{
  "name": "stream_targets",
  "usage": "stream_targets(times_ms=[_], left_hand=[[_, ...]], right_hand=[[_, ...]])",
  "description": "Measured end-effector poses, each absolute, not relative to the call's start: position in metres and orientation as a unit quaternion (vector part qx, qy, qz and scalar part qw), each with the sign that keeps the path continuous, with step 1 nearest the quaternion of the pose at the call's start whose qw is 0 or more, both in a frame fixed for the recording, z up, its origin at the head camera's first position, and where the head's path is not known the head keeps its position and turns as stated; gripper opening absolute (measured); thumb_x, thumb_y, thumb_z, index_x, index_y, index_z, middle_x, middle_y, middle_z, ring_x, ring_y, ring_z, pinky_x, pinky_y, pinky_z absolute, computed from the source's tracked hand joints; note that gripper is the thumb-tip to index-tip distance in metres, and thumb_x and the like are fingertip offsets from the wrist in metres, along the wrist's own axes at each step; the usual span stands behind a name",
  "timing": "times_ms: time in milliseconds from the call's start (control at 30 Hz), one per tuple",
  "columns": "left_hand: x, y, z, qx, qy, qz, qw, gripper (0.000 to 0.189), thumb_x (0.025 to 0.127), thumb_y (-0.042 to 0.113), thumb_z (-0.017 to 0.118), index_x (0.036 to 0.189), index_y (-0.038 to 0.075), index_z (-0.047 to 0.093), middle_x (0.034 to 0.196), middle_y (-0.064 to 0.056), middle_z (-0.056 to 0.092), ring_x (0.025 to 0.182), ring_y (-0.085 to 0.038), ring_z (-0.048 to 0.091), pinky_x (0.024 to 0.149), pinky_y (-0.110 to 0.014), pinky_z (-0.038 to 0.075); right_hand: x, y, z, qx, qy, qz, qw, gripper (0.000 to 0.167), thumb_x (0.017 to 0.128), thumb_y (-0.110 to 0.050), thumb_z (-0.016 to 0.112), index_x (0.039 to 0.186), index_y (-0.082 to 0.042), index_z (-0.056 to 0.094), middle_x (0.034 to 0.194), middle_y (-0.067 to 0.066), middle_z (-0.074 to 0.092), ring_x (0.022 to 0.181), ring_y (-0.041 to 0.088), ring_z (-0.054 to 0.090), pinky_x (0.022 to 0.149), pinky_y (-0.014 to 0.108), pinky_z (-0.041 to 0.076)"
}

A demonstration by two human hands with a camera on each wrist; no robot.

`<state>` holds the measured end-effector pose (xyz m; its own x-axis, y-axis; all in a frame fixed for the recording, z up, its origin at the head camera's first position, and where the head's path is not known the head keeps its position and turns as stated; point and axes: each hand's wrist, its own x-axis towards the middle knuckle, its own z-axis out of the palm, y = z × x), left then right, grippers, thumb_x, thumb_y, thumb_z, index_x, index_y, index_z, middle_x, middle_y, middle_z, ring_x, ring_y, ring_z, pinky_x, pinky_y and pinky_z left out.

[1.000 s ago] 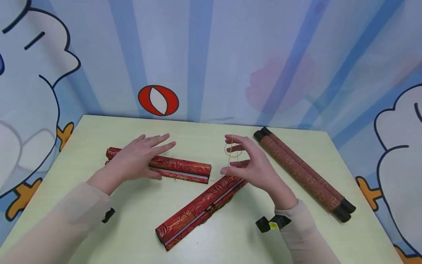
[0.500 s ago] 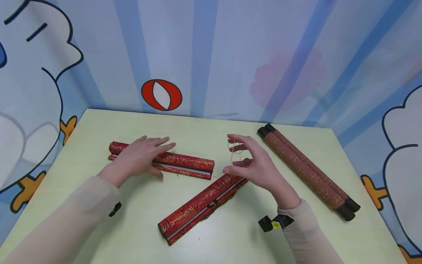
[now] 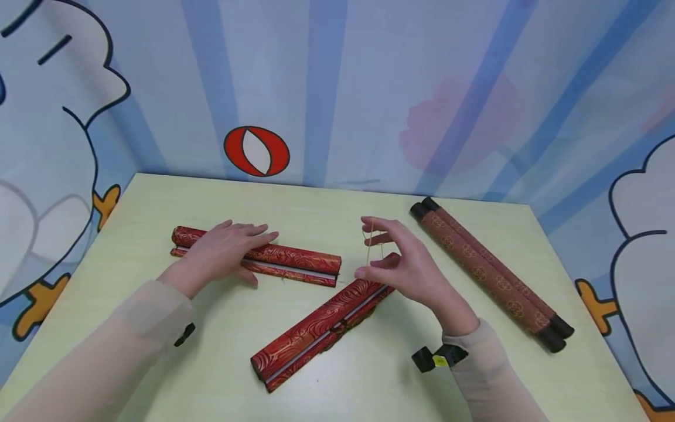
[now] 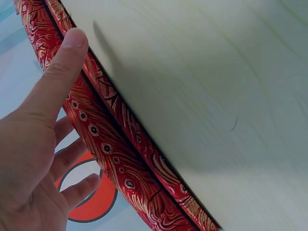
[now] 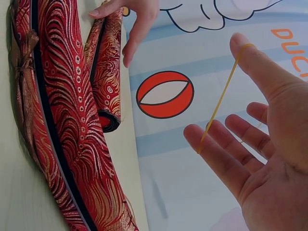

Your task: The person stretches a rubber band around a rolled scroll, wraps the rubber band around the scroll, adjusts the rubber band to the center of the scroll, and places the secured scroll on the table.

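Observation:
My left hand (image 3: 218,249) is over a red and gold brocade roll (image 3: 300,259), fingers spread; in the left wrist view the thumb crosses the roll (image 4: 103,130). Stretched between thumb and index finger of my right hand (image 3: 408,266) is a thin yellow rubber band (image 5: 222,95). These fingers are spread apart, close above the far end of a second red brocade roll (image 3: 316,328). That roll lies diagonally, its two rolled sides meeting along a dark seam, with a brown cord tie (image 5: 24,67) at its side.
Two brown patterned rolls with black ends (image 3: 482,272) lie side by side at the right of the pale table (image 3: 211,381). A printed blue backdrop (image 3: 358,105) rises behind the table's far edge. Each wrist wears a small black camera.
The head view has shifted slightly. My left hand has settled a little lower over the left roll. The right hand keeps the rubber band stretched, nearly in place.

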<state>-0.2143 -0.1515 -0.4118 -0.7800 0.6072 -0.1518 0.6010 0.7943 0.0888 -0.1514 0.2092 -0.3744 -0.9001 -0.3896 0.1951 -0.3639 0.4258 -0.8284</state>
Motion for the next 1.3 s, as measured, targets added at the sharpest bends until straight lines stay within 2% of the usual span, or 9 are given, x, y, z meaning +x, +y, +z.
stream_targets(times_ms=[400,600,900,1300], left_hand=[[-0.217,-0.152,-0.420,0.320,0.943,0.009,0.087,0.096,0.079,0.042,0.095,0.160,0.014,0.052,0.160,-0.020,0.052,0.145,-0.044,0.051,0.119,-0.068,0.038],[-0.219,-0.153,-0.421,0.326,0.942,0.007,0.074,0.091,0.080,0.039,0.095,0.157,0.014,0.055,0.157,-0.019,0.056,0.143,-0.043,0.054,0.118,-0.065,0.041],[-0.221,-0.151,-0.421,0.332,0.941,-0.002,0.066,0.083,0.083,0.035,0.093,0.156,0.013,0.057,0.153,-0.018,0.059,0.139,-0.042,0.058,0.116,-0.063,0.045],[-0.217,-0.152,-0.423,0.342,0.938,0.018,0.049,0.076,0.087,0.029,0.091,0.153,0.010,0.059,0.138,-0.018,0.071,0.120,-0.038,0.071,0.104,-0.053,0.057]], right_hand=[[-0.150,0.210,-0.376,-0.225,0.850,-0.476,0.013,0.083,0.086,-0.007,0.091,0.157,-0.012,0.050,0.146,0.019,0.056,0.124,0.031,0.067,0.088,0.040,0.066],[-0.149,0.210,-0.376,-0.220,0.852,-0.475,0.018,0.083,0.086,-0.007,0.091,0.157,-0.012,0.050,0.145,0.014,0.057,0.123,0.031,0.067,0.088,0.042,0.066],[-0.149,0.211,-0.378,-0.218,0.856,-0.468,0.020,0.081,0.087,-0.008,0.091,0.157,-0.013,0.051,0.144,0.013,0.058,0.123,0.030,0.067,0.086,0.036,0.066],[-0.148,0.212,-0.382,-0.222,0.849,-0.479,0.020,0.082,0.085,-0.003,0.090,0.157,-0.010,0.051,0.145,0.014,0.058,0.122,0.031,0.067,0.087,0.032,0.065]])
